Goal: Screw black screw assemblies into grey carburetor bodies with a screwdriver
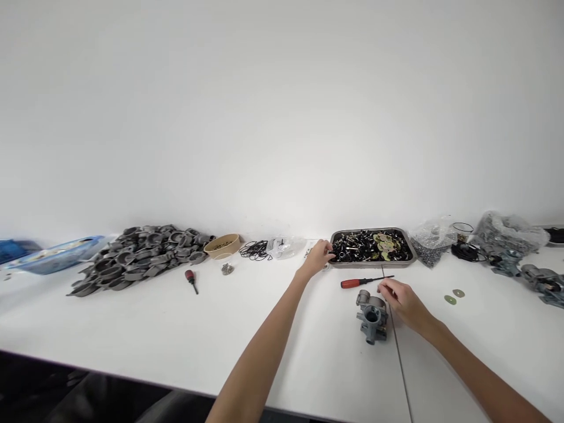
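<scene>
"While the left arm [267,341] and right arm [476,367] reach forward, what lies between them?"
"A grey metal casting [372,329], on the white table [324,352]."
"And the right hand [403,302]?"
"Just beside it, wrist bent inward, fingers curled, thumb and fingertips drawn close; I cannot tell whether they pinch anything."
"The left?"
"That left hand [318,257] is farther out, arm nearly straight, fingertips bunched at the left end of a metal tray [374,265] of small parts [359,244]. Something dark shows there; whether it's gripped, I can't tell."
"Nearby?"
"A red-handled screwdriver [351,284] between casting and tray, and two greenish discs [450,299] beyond the right hand."
</scene>
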A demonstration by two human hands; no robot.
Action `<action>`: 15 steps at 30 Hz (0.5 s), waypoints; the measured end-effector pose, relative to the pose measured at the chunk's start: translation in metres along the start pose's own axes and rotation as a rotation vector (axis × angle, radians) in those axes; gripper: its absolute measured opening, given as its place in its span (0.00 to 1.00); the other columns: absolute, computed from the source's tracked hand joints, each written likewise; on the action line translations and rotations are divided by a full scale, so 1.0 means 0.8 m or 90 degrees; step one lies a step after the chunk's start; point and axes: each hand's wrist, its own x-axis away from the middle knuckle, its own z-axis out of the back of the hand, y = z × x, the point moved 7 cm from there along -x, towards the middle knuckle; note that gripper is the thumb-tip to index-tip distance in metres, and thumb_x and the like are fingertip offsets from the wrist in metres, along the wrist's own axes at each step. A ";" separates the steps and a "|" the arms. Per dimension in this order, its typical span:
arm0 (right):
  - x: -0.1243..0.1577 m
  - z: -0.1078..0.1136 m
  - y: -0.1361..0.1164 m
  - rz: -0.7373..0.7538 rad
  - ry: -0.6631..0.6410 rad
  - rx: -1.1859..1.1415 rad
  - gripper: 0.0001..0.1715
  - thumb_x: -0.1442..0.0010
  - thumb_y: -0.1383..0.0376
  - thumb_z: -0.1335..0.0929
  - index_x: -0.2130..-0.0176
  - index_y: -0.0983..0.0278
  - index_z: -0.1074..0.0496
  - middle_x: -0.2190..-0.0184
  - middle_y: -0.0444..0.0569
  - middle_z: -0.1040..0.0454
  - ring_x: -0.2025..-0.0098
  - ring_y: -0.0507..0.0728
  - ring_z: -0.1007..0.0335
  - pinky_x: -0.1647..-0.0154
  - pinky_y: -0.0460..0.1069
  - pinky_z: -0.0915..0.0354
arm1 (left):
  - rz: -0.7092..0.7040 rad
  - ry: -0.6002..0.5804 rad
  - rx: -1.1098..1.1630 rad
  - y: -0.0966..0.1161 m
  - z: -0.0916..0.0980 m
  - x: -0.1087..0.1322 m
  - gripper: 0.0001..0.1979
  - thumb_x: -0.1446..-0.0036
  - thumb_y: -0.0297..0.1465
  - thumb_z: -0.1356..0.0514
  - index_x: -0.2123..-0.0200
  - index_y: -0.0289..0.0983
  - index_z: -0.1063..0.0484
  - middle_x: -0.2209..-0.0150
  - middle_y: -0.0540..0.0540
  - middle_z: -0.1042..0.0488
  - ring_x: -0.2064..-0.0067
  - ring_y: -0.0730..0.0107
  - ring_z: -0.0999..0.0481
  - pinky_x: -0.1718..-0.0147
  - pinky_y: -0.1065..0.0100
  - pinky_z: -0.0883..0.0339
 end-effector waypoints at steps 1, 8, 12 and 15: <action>0.000 0.000 -0.001 0.001 0.000 -0.003 0.20 0.33 0.54 0.45 0.71 0.62 0.37 0.73 0.46 0.32 0.70 0.55 0.38 0.67 0.49 0.42 | 0.002 0.005 0.016 0.004 0.008 0.010 0.06 0.51 0.26 0.36 0.71 0.35 0.31 0.70 0.50 0.31 0.69 0.70 0.31 0.66 0.67 0.35; 0.004 -0.018 -0.010 -0.024 -0.068 -0.131 0.19 0.35 0.52 0.40 0.61 0.62 0.31 0.62 0.50 0.28 0.61 0.57 0.32 0.60 0.51 0.37 | 0.157 0.005 0.541 0.011 0.010 0.152 0.18 0.51 0.40 0.33 0.65 0.31 0.26 0.75 0.45 0.26 0.74 0.69 0.28 0.69 0.65 0.34; 0.008 -0.033 -0.010 -0.073 -0.143 -0.224 0.24 0.35 0.49 0.38 0.49 0.61 0.32 0.51 0.53 0.29 0.51 0.60 0.32 0.51 0.54 0.36 | 0.270 -0.026 0.749 0.016 -0.029 0.215 0.15 0.54 0.36 0.29 0.69 0.31 0.25 0.77 0.46 0.28 0.76 0.73 0.30 0.73 0.70 0.38; 0.008 -0.037 -0.008 -0.075 -0.175 -0.239 0.24 0.35 0.49 0.38 0.47 0.61 0.32 0.50 0.53 0.28 0.49 0.61 0.32 0.49 0.54 0.37 | 0.290 -0.046 0.805 0.026 -0.047 0.226 0.14 0.54 0.35 0.29 0.69 0.31 0.24 0.78 0.48 0.30 0.76 0.74 0.31 0.74 0.71 0.40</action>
